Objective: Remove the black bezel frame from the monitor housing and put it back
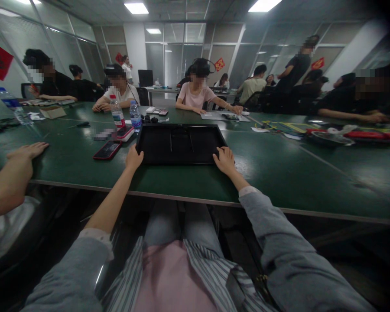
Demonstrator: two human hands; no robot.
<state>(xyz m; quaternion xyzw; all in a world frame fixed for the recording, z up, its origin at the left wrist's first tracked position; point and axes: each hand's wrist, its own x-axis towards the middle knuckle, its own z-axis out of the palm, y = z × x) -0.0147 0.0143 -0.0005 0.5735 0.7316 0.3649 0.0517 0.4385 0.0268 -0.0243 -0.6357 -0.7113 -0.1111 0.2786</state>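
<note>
A black rectangular tray-like panel (156, 145) with a raised rim lies on the green table (182, 182) in front of me. A thin bracket (181, 135) shows inside its far middle part. My left hand (135, 157) is closed around the panel's left edge near the front corner, thumb on the rim. On the opposite side, my right hand (225, 160) grips the right edge, fingers bent over the rim. The undersides of both grips are hidden. Left of the panel lies a phone with a red edge (107, 150).
Behind the phone stand a red-capped bottle (117, 115) and a blue-capped bottle (135, 117). A neighbour's hand (28, 150) rests on the table at left. Across sits a person in pink (196, 94). Cables (286, 126) and a bowl-like dish (331, 138) lie at right.
</note>
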